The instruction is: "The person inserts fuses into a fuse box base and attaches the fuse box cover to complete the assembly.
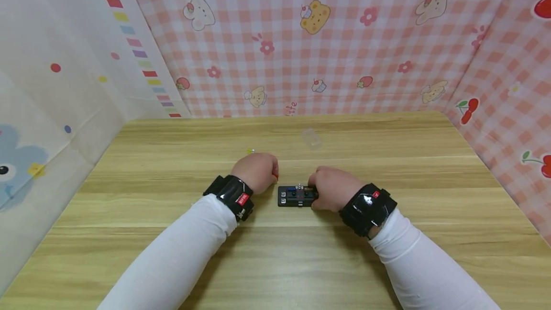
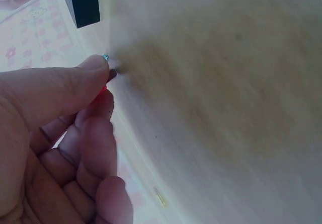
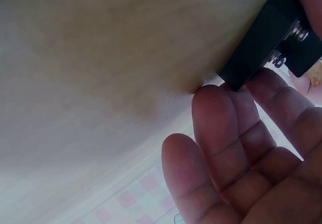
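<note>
My left hand (image 1: 257, 170) pinches a small red piece (image 2: 104, 89) between thumb and index finger. Only a red edge and a bluish shiny tip show past the fingertips, so I cannot tell its kind. Just right of that hand, a flat black block (image 1: 297, 202) with metal terminals and small blue and red parts lies on the table. My right hand (image 1: 336, 188) holds the block's right end, thumb on the near side and fingers on the far side. In the right wrist view, silvery springs or screws show on the black block (image 3: 254, 43).
A small yellow piece with a silvery end (image 1: 251, 151) lies behind the left hand. Farther back is a clear plastic box (image 1: 312, 138). The wooden table (image 1: 275, 262) ends at a pink checked cloth wall (image 1: 284, 61), with cloth at both sides too.
</note>
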